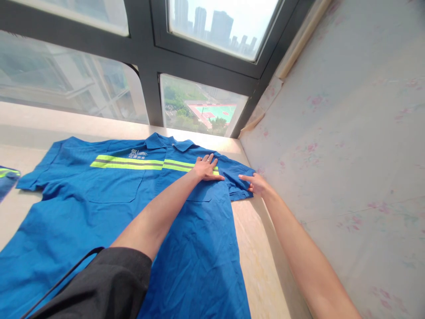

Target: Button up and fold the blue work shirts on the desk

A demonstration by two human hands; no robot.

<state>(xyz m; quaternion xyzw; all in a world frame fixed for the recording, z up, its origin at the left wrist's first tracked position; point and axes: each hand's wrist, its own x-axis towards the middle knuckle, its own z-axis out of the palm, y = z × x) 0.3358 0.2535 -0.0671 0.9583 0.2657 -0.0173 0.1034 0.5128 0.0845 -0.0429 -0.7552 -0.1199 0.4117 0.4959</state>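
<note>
Head view: with the shirt [129, 208] spread face up on the windowsill [257, 252], collar [154, 141] towards the back edge, I press my left hand [207, 168] open on the chest, fingers spread; my right hand [257, 184] curls at the sleeve [235, 170] hem near the right edge, one digit extended, though whether it pinches I cannot tell. Creases should flatten best, I judge, under an even left palm and a light right-hand draw. Note the matt, rumpled blue cloth, squared pocket [116, 190] and smooth yellow-and-grey band [126, 164].
</note>
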